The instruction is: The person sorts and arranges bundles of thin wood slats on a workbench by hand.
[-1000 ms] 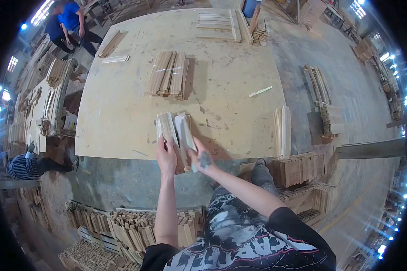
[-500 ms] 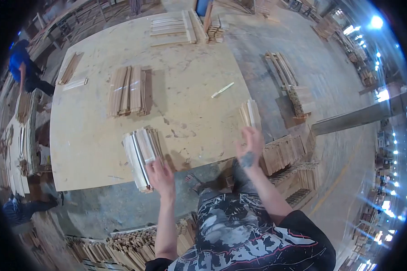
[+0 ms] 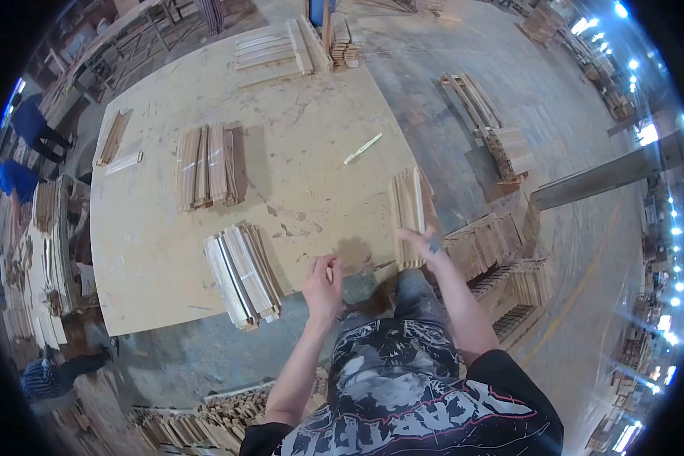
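Observation:
My right hand (image 3: 427,245) is at the near right part of a narrow stack of wooden slats (image 3: 405,199) on the table's right edge. Its thumb lies over the slats and its other fingers are partly hidden at the side. Above the table's front edge is my left hand (image 3: 324,283), with fingers curled together and no slat visible in them. To its left lies a fanned bundle of slats (image 3: 243,273), apart from the hand and jutting past the front edge. Another slat bundle (image 3: 207,166) rests farther back.
A pale thin strip (image 3: 363,149) lies on the plywood table (image 3: 311,182). More slats (image 3: 270,53) are at its far end. Slat racks (image 3: 486,243) stand to my right, beside a grey beam (image 3: 608,173). Several people, one in a blue shirt (image 3: 15,178), are on the left.
My left hand has left the near left bundle and moved right. My right hand has come down along the right stack, which now lies nearer me and farther left in view.

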{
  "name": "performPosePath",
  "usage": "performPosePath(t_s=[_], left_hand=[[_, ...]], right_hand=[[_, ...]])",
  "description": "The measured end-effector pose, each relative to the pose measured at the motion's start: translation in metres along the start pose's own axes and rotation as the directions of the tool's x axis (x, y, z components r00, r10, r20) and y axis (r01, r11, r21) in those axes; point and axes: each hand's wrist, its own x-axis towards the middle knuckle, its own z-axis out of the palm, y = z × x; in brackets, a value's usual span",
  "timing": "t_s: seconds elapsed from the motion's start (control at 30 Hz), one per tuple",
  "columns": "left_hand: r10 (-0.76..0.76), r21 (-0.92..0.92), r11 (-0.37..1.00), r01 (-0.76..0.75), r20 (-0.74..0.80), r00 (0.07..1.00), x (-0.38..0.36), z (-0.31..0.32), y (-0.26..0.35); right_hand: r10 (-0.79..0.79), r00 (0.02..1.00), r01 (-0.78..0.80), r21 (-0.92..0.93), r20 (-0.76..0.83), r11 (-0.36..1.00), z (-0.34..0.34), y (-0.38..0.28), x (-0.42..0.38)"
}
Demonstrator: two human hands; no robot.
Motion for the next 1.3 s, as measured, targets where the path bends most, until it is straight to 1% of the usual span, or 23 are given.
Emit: performPosePath(t_s=[0.03, 0.07, 0.13, 0.17, 0.23, 0.27, 0.37, 0.4, 0.5, 0.53, 0.63, 0.73, 0.83, 0.93, 1.03, 1.13, 1.23, 1.27, 1.3], left_hand=[[-0.021, -0.022, 1.000, 0.022, 0.025, 0.999, 0.003, 0.003, 0.000], [-0.076, -0.065, 0.995, 0.080, 0.066, 0.995, 0.006, 0.006, 0.005], [-0.190, -0.138, 0.968, 0.212, 0.160, 0.969, 0.003, 0.011, 0.015], [-0.257, -0.223, 0.925, 0.307, 0.227, 0.939, 0.000, 0.014, 0.006], [-0.349, -0.373, 0.794, 0.481, 0.369, 0.862, -0.001, 0.020, -0.010], [-0.384, -0.451, 0.715, 0.534, 0.384, 0.840, -0.005, 0.020, -0.018], [-0.493, -0.394, 0.732, 0.555, 0.255, 0.832, -0.011, 0.009, -0.040], [-0.538, -0.460, 0.669, 0.584, 0.243, 0.807, -0.010, 0.003, -0.043], [-0.562, -0.520, 0.624, 0.584, 0.220, 0.797, -0.006, -0.010, -0.049], [-0.554, -0.530, 0.626, 0.572, 0.214, 0.805, -0.005, -0.011, -0.049], [-0.563, -0.649, 0.477, 0.592, 0.291, 0.773, -0.002, -0.017, -0.047], [-0.586, -0.654, 0.406, 0.638, 0.350, 0.731, -0.006, -0.017, -0.048], [-0.571, -0.654, 0.362, 0.664, 0.407, 0.713, -0.014, -0.013, -0.056], [-0.521, -0.657, 0.357, 0.664, 0.450, 0.725, -0.019, -0.005, -0.054], [-0.537, -0.615, 0.410, 0.674, 0.434, 0.723, -0.018, 0.000, -0.042], [-0.569, -0.619, 0.506, 0.601, 0.285, 0.772, -0.011, 0.000, -0.040], [-0.549, -0.547, 0.627, 0.555, 0.196, 0.812, -0.003, -0.006, -0.048], [-0.541, -0.539, 0.636, 0.552, 0.199, 0.817, -0.001, -0.009, -0.051], [-0.533, -0.532, 0.646, 0.548, 0.200, 0.822, 0.001, -0.012, -0.053]], right_hand=[[0.064, 0.997, -0.068, 0.101, 0.045, 0.993, 0.017, -0.011, -0.023], [0.124, 0.987, -0.141, 0.199, 0.097, 0.970, 0.033, -0.019, -0.039], [0.123, 0.937, -0.251, 0.383, 0.328, 0.889, 0.055, -0.019, -0.058], [0.107, 0.894, -0.322, 0.459, 0.434, 0.828, 0.065, -0.016, -0.064], [0.092, 0.873, -0.341, 0.464, 0.480, 0.818, 0.084, -0.011, -0.070], [0.084, 0.862, -0.349, 0.467, 0.500, 0.813, 0.089, -0.008, -0.071], [0.137, 0.825, -0.425, 0.442, 0.548, 0.790, 0.097, 0.003, -0.069], [0.074, 0.805, -0.415, 0.470, 0.589, 0.779, 0.098, -0.002, -0.070], [0.057, 0.782, -0.436, 0.478, 0.621, 0.762, 0.095, -0.012, -0.075], [0.048, 0.793, -0.409, 0.473, 0.607, 0.780, 0.096, -0.008, -0.073], [0.128, 0.783, -0.484, 0.467, 0.609, 0.740, 0.094, -0.006, -0.073], [0.133, 0.748, -0.534, 0.470, 0.651, 0.703, 0.091, -0.012, -0.075], [0.147, 0.790, -0.485, 0.461, 0.594, 0.743, 0.096, -0.002, -0.072], [0.168, 0.795, -0.491, 0.457, 0.583, 0.742, 0.097, 0.001, -0.071], [0.194, 0.804, -0.494, 0.447, 0.563, 0.746, 0.098, 0.006, -0.069], [0.200, 0.848, -0.423, 0.400, 0.491, 0.813, 0.095, 0.009, -0.069], [0.093, 0.850, -0.364, 0.450, 0.519, 0.815, 0.087, -0.007, -0.071], [0.063, 0.854, -0.332, 0.448, 0.517, 0.830, 0.085, -0.013, -0.071], [0.073, 0.864, -0.316, 0.423, 0.499, 0.849, 0.083, -0.011, -0.070]])
